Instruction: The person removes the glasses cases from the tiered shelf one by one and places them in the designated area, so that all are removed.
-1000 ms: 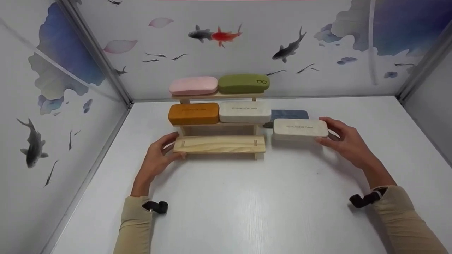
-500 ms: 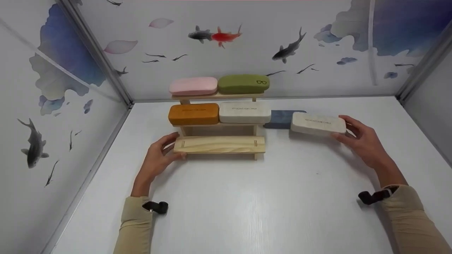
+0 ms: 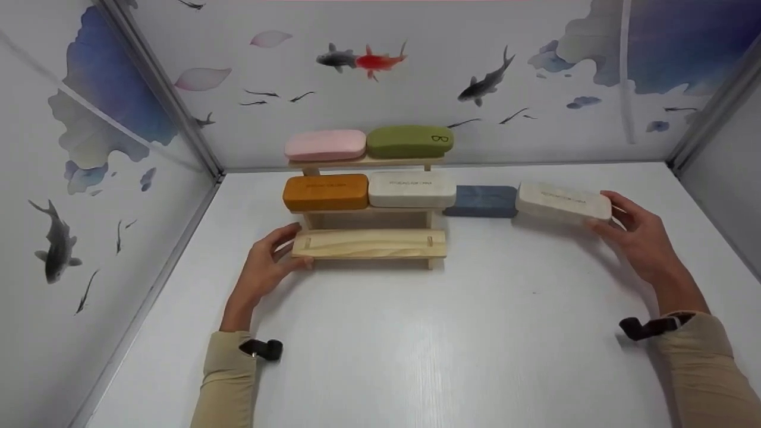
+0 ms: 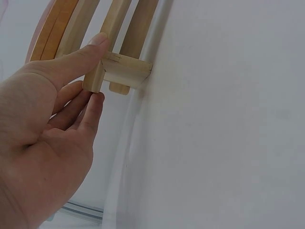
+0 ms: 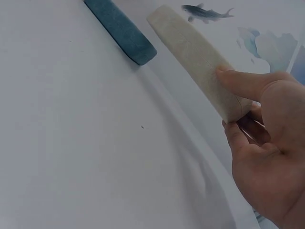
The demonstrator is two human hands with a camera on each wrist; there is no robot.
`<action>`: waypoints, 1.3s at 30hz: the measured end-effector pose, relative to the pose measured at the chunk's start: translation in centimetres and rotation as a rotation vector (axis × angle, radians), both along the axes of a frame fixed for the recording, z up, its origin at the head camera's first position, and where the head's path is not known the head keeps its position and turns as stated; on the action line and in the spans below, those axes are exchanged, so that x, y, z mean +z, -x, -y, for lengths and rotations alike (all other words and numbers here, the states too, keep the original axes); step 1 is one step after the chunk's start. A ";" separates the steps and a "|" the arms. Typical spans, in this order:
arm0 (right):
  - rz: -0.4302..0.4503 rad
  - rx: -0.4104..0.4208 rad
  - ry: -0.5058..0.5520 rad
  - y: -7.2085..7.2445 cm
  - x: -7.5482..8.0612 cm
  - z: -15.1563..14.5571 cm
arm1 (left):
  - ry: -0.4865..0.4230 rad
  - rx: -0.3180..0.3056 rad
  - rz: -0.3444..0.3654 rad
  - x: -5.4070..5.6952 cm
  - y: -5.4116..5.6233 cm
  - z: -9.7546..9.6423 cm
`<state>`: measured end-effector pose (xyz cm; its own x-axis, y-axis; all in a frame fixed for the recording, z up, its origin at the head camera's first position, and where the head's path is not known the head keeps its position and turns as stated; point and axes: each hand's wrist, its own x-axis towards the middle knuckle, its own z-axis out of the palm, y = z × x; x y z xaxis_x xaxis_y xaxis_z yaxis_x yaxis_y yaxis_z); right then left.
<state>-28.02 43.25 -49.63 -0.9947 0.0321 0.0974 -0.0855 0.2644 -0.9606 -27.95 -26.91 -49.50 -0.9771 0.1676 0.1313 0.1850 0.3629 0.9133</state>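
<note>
My right hand (image 3: 645, 241) pinches the right end of an off-white glasses case (image 3: 563, 203), thumb on the near side and fingers behind. In the right wrist view this case is held above the table, slanting. Just left of it a blue glasses case (image 3: 484, 201) lies on the table. My left hand (image 3: 266, 261) grips the left end of the lowest step of a three-tier wooden stand (image 3: 368, 244). The left wrist view shows the thumb (image 4: 83, 57) over the board's end, fingertips under it. That lowest step is bare.
The middle step carries an orange case (image 3: 326, 191) and a white case (image 3: 412, 190). On the top step sit a pink case (image 3: 326, 145) and a green case (image 3: 410, 141). Fish-printed panels (image 3: 428, 107) enclose the white table (image 3: 380, 345) at the back and sides.
My right hand has carried the off-white case to the right and slightly back, turning it at a slant. The blue case behind it has come into fuller view. My left hand stays on the stand.
</note>
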 end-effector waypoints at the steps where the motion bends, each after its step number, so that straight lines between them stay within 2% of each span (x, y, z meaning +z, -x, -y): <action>1: 0.003 0.003 0.034 0.0 0.0 -0.2 | -0.004 -0.002 0.000 0.0 0.0 0.0; 4: 0.015 0.001 0.061 -0.1 -0.1 -0.7 | -0.014 -0.008 0.001 -0.1 0.1 0.0; 6: 0.026 -0.007 0.034 -0.1 -0.2 -1.0 | -0.011 -0.011 0.001 -0.2 0.1 0.0; 13: 0.113 -0.047 -0.165 0.0 -0.6 -1.6 | -0.013 -0.008 -0.001 -0.1 0.1 0.2; 16: 0.138 -0.047 -0.209 0.1 -0.7 -1.6 | -0.014 -0.009 0.000 -0.1 0.2 0.2; 27: 0.162 -0.019 -0.281 0.5 -0.8 -0.9 | -0.006 -0.004 0.007 -0.2 0.2 0.1; 34: 0.151 0.009 -0.400 0.9 -0.7 0.2 | -0.023 -0.008 -0.009 -0.2 0.1 0.2; 39: 0.145 -0.021 -0.374 1.4 -0.8 1.3 | -0.018 -0.006 -0.009 -0.3 0.1 0.0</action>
<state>-29.37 41.96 -50.42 -0.9985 0.0419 -0.0353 0.0533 0.5987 -0.7992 -28.06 -26.87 -49.77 -0.9747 0.1712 0.1437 0.1959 0.3449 0.9180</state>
